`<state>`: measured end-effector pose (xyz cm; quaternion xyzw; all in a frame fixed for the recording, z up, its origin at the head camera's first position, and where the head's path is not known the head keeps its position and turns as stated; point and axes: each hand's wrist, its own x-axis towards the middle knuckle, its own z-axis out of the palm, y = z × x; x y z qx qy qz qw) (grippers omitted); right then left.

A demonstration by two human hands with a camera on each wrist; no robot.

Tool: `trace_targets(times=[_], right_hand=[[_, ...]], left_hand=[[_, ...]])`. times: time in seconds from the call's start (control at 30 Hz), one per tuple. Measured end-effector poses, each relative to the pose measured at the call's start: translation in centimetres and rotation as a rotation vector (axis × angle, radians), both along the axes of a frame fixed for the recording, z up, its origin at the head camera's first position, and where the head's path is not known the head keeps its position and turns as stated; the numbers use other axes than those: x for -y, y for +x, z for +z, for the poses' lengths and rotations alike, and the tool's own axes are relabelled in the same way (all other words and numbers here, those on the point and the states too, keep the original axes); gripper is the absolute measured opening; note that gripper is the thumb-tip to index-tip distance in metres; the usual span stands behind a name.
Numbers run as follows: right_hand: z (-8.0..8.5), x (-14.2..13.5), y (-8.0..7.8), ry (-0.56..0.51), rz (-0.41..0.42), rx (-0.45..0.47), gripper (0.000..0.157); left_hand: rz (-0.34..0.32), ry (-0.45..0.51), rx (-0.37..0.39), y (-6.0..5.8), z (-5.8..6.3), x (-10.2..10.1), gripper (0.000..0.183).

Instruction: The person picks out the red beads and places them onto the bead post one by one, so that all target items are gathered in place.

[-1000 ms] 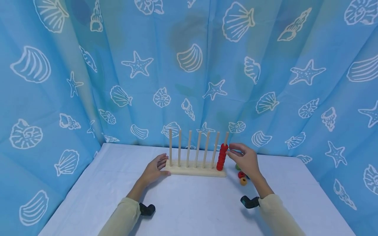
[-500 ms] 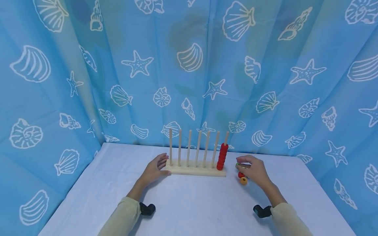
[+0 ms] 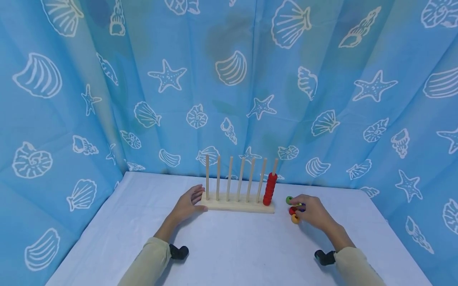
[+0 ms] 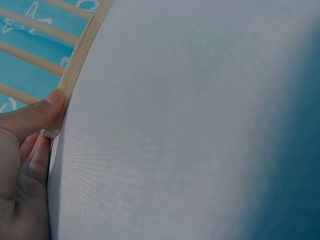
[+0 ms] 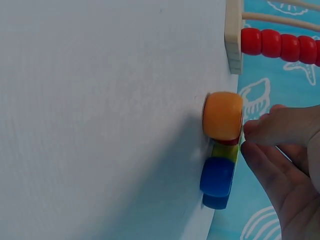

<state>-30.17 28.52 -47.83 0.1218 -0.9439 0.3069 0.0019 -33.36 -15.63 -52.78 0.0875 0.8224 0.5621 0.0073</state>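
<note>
A wooden bead rack [image 3: 236, 206] with several upright pegs stands on the table. Red beads [image 3: 270, 189] are stacked on its rightmost peg; the other pegs are bare. My left hand [image 3: 187, 204] holds the rack's left end, thumb [image 4: 52, 97] on the front edge and fingers behind. My right hand [image 3: 313, 212] hovers at a cluster of loose beads right of the rack: a green bead [image 3: 289, 200], a red bead [image 3: 292, 211], an orange bead [image 3: 295, 219], plus yellow and blue beads [image 5: 218, 176]. Its thumb and fingertips are slightly apart, close to the beads; contact is unclear.
White cloth covers the table [image 3: 229, 246]. A blue curtain [image 3: 200, 91] with white shell prints hangs behind and along both sides. Black wrist cameras [image 3: 325, 257] sit by both sleeves.
My right hand has left the top of the red stack and moved down and right to the loose beads. The left hand and rack have stayed put.
</note>
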Motion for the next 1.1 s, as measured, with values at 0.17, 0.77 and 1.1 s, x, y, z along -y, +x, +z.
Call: trace_targets(times=[0.17, 0.77, 1.1], right_hand=[[-0.1, -0.2, -0.4, 0.048, 0.021, 0.041, 0.039], [-0.7, -0.3, -1.2, 0.137, 0.075, -0.007, 0.039], [-0.4, 0.1, -0.8, 0.046, -0.014, -0.200, 0.031]], left_hand=[[-0.002, 0.007, 0.001, 0.1, -0.1, 0.0, 0.089], [0.008, -0.006, -0.001, -0.1, 0.0, -0.1, 0.089], [0.007, -0.007, -0.004, -0.2, -0.3, 0.0, 0.089]])
